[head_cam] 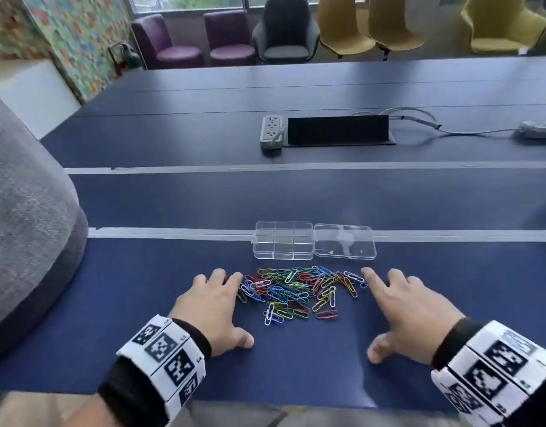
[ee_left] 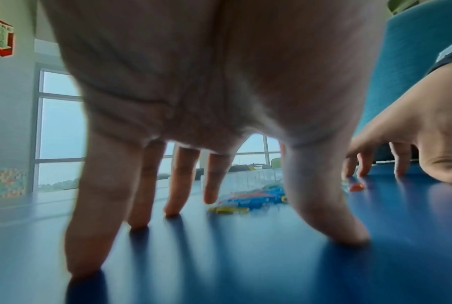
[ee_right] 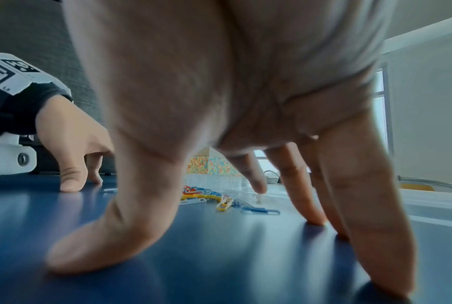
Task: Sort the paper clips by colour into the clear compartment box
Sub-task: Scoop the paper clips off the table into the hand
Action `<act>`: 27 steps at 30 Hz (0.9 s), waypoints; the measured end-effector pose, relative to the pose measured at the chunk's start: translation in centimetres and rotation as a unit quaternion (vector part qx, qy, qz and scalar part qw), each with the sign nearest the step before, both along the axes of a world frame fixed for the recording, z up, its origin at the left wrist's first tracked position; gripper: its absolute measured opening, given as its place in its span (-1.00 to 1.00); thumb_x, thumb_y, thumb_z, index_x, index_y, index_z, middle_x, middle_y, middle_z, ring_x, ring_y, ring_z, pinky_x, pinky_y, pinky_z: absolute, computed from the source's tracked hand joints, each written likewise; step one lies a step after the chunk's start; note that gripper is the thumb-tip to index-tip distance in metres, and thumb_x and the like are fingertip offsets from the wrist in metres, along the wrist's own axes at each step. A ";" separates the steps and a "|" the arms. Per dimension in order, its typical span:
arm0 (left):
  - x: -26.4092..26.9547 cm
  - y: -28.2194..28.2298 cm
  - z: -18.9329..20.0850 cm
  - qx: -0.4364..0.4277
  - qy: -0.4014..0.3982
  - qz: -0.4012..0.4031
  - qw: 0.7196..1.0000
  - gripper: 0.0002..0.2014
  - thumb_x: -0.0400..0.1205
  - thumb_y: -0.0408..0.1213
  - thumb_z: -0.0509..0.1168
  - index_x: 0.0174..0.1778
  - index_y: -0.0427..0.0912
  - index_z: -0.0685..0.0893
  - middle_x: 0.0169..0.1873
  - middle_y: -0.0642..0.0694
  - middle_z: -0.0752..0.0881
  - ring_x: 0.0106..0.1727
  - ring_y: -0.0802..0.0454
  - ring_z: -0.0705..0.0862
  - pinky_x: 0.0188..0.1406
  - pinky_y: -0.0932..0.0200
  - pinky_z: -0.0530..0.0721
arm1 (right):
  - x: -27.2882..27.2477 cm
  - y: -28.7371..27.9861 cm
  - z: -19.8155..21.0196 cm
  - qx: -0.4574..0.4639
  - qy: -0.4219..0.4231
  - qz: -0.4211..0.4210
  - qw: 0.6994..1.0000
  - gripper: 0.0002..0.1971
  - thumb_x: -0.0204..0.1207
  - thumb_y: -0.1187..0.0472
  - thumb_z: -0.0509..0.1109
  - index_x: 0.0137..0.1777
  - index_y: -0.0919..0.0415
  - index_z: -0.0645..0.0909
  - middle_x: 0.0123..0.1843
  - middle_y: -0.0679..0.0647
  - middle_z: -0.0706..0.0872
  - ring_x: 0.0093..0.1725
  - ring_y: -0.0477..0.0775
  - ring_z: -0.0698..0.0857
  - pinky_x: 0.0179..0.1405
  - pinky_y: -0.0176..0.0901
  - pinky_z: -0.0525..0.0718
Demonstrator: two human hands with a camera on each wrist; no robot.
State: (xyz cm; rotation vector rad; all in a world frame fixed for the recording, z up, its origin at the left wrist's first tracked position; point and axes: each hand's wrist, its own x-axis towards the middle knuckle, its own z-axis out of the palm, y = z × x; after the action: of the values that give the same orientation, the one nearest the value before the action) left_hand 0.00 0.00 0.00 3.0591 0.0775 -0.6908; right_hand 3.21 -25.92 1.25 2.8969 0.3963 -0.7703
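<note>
Sorting has not started, as far as I can judge: the clips (head_cam: 296, 291) lie in 1 mixed heap on the blue table (head_cam: 296, 365), and the box (head_cam: 282, 244) stands just beyond them with its lid (head_cam: 345, 245) swung open flat to the right. I count 6 compartments in the box, 2 rows of 3, and I see no coloured clip in any of them.

My left hand (head_cam: 213, 309) rests at the heap's left edge, fingers spread and fairly straight, holding nothing; its fingertips (ee_left: 84, 265) stand on the table in the wrist view, while the index finger hangs a little above the surface. My right hand (head_cam: 410, 315) sits at the heap's right edge in the same wide, empty pose, thumb and fingers planted, index finger near the outermost clips. Whether either index finger touches a clip I cannot tell.

I read this as the opening step, both hands bracketing the pile. The next move calls for picking 1 colour, then pinching a single clip out of the tangle. That needs a fine thumb-and-finger pinch, since the clips lie flat, overlap, and may hook together. Then comes a short carry forward to 1 chosen compartment, kept for that colour alone.
</note>
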 end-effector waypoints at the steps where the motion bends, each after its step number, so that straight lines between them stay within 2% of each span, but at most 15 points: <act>1: 0.6 -0.3 0.0 -0.003 0.006 0.006 1.000 0.02 0.27 0.30 0.40 0.55 0.07 0.03 0.40 0.00 0.28 0.40 -0.07 0.29 0.23 -0.05 0.56 | 0.5 0.6 0.0 0.016 -0.005 -0.008 1.000 0.22 0.08 -0.37 0.51 0.61 0.08 -0.11 0.33 0.12 0.34 0.31 0.18 0.39 0.14 -0.01 0.57; 4: 2.1 -1.9 0.0 -0.025 0.018 0.014 0.999 0.07 0.22 0.24 0.49 0.55 0.03 0.06 0.35 -0.10 0.28 0.38 -0.13 0.35 0.25 -0.11 0.55 | 1.5 3.1 -0.1 0.060 -0.008 -0.007 0.998 0.09 0.08 -0.32 0.56 0.53 0.08 0.13 0.36 0.15 0.32 0.36 0.21 0.37 0.23 0.07 0.56; 7: 3.5 -3.8 -0.1 -0.066 0.021 0.028 0.997 -0.02 0.21 0.13 0.57 0.47 -0.06 0.25 0.29 -0.15 0.34 0.29 -0.15 0.51 0.22 -0.07 0.58 | 2.5 5.6 -0.7 0.109 -0.002 -0.017 0.994 -0.03 0.12 -0.22 0.60 0.48 0.12 0.27 0.33 0.18 0.34 0.36 0.24 0.41 0.31 0.08 0.53; 10: 4.5 -4.9 0.0 -0.086 -0.001 0.031 0.996 -0.20 0.25 -0.02 0.59 0.37 -0.11 0.41 0.27 -0.17 0.43 0.24 -0.13 0.57 0.16 0.04 0.58 | 3.0 7.2 -1.1 0.145 -0.008 -0.018 0.989 -0.15 0.12 -0.10 0.65 0.39 0.15 0.40 0.25 0.18 0.39 0.25 0.25 0.54 0.22 0.01 0.58; 14: 5.0 -5.3 -0.6 -0.130 -0.048 0.040 0.990 -0.44 0.31 -0.18 0.55 0.22 -0.13 0.57 0.18 -0.13 0.63 0.17 -0.07 0.63 0.08 0.10 0.62 | 3.3 8.3 -1.1 0.173 -0.016 0.000 0.985 -0.34 0.19 0.04 0.64 0.28 0.16 0.50 0.24 0.21 0.47 0.15 0.25 0.62 0.08 -0.07 0.58; 17: 5.1 -5.5 -0.9 -0.157 -0.074 0.055 0.983 -0.65 0.41 -0.24 0.45 0.10 -0.15 0.64 0.12 -0.12 0.67 0.13 -0.06 0.63 0.05 0.13 0.63 | 3.6 9.0 -1.0 0.177 -0.026 0.018 0.984 -0.53 0.24 0.13 0.61 0.14 0.21 0.61 0.18 0.21 0.63 0.10 0.23 0.68 -0.05 -0.12 0.60; 20: 5.2 -5.6 -0.8 -0.182 -0.086 0.067 0.977 -0.77 0.44 -0.32 0.39 0.01 -0.20 0.68 0.08 -0.12 0.68 0.10 -0.07 0.65 -0.03 0.17 0.62 | 3.9 9.5 -1.1 0.182 -0.036 0.014 0.982 -0.77 0.32 0.22 0.51 -0.04 0.22 0.65 0.08 0.21 0.71 0.04 0.21 0.71 -0.13 -0.13 0.63; 23: 5.3 -5.5 -0.8 -0.241 -0.068 0.097 0.963 -0.83 0.45 -0.41 0.33 -0.06 -0.23 0.70 0.00 -0.16 0.72 -0.02 -0.12 0.74 -0.11 0.12 0.72 | 4.3 9.6 -0.8 0.190 -0.040 0.008 0.981 -0.94 0.36 0.25 0.42 -0.20 0.20 0.60 -0.05 0.19 0.73 -0.10 0.20 0.70 -0.22 -0.16 0.61; 25: 5.4 -5.4 -1.0 -0.293 -0.052 0.121 0.947 -0.88 0.44 -0.44 0.31 -0.15 -0.21 0.67 -0.11 -0.21 0.76 -0.14 -0.16 0.78 -0.16 0.02 0.77 | 4.7 9.4 -0.4 0.191 -0.040 0.012 0.981 -0.90 0.37 0.26 0.40 -0.15 0.26 0.67 -0.10 0.19 0.75 -0.18 0.17 0.66 -0.25 -0.19 0.60; 27: 5.5 -5.1 -1.4 -0.381 -0.039 0.160 0.910 -0.86 0.44 -0.49 0.33 -0.22 -0.14 0.60 -0.19 -0.24 0.74 -0.23 -0.16 0.79 -0.21 -0.05 0.78 | 5.2 9.2 0.0 0.199 -0.041 0.022 0.979 -0.84 0.36 0.26 0.40 -0.08 0.27 0.72 -0.10 0.19 0.78 -0.14 0.16 0.70 -0.20 -0.17 0.67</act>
State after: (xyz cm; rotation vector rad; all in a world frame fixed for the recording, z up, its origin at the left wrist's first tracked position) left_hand 5.46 -5.15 -1.39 2.2442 0.2379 -0.4311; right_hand 8.42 -16.71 1.27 3.2599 0.6725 -0.6213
